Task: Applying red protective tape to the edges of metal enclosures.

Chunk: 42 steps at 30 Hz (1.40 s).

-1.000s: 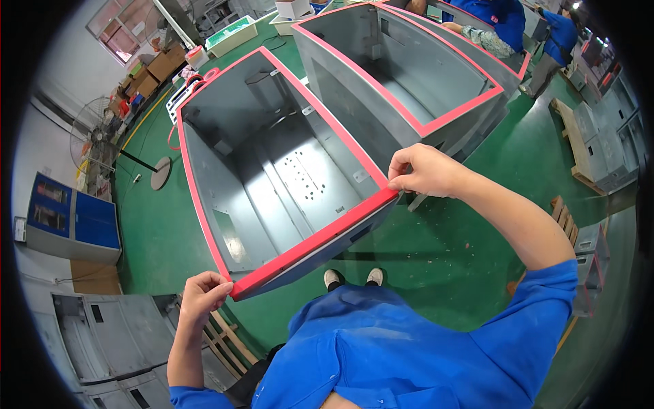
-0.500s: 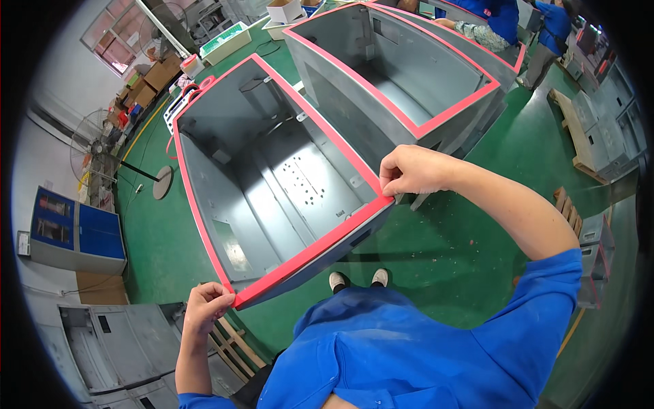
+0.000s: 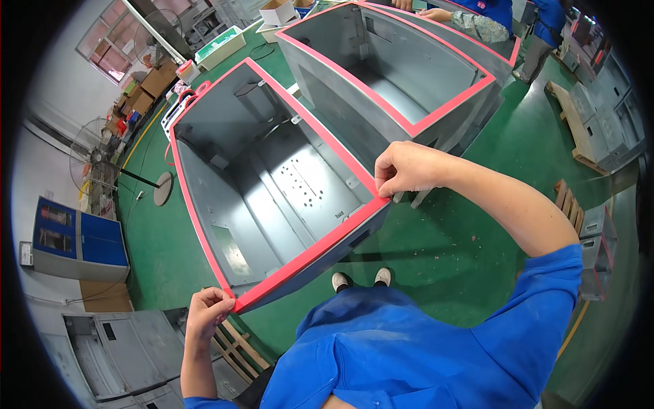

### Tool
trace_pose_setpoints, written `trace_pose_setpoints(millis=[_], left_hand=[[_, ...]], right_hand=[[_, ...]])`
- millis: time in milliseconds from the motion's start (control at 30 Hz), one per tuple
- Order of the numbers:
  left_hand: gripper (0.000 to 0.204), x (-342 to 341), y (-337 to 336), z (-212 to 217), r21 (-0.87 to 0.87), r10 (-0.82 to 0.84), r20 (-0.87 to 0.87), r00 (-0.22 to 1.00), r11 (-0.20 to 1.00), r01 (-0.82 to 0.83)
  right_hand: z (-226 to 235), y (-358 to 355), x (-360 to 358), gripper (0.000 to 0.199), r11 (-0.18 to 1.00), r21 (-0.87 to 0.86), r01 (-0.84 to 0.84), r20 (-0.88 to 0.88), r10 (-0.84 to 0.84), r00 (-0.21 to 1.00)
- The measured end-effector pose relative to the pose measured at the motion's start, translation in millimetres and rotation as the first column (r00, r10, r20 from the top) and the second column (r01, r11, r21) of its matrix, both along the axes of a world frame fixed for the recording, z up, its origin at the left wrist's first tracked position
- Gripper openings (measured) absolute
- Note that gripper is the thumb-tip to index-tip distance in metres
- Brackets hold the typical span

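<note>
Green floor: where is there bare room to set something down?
Bare floor lies between the blue-doored cabinet and the near red-rimmed box; another patch, specked, is right of the shoes. Crowded: around the cardboard boxes.

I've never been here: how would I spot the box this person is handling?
From the green floor, find the large open grey boxes edged in red. You want the nearest one, ahead and left of the pale shoes. Unlike its neighbours, it has the person's left hand and right hand at its near corners.
</note>
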<state>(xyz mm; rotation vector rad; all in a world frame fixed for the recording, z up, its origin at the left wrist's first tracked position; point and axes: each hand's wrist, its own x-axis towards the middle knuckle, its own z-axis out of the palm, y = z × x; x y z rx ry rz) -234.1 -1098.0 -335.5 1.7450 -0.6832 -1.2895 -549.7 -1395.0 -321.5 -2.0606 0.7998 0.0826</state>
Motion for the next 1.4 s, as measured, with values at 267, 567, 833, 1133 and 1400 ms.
trace_pose_setpoints(millis=[267,567,833,1133,1400], left_hand=[[0.011,-0.6,1.0,-1.0,-0.022,-0.001,-0.001,1.0,1.0,0.001],[0.011,1.0,2.7,-4.3,-0.04,0.004,-0.007,1.0,0.999,-0.005],[0.011,0.0,2.6,-5.1,-0.041,0.012,0.006,1.0,0.999,-0.012],[0.011,-1.2,2.9,-3.6,-0.026,0.035,0.012,0.999,0.999,-0.034],[0.011,-2.0,3.0,-4.5,-0.031,0.037,0.013,0.999,0.999,-0.036]], right_hand=[[-2.5,0.1,-1.3,0.009,1.0,-0.01,0.016,0.032,-0.015,0.999],[-2.4,0.3,-2.2,0.01,0.999,-0.028,0.017,0.037,-0.016,0.999],[-3.3,-0.6,-1.7,0.009,0.999,-0.031,0.013,0.035,-0.012,0.999],[-1.8,-0.1,-1.7,0.009,1.0,-0.016,0.019,0.044,-0.018,0.999],[-2.2,-1.1,-1.8,0.009,1.0,-0.008,0.015,0.041,-0.014,0.999]])
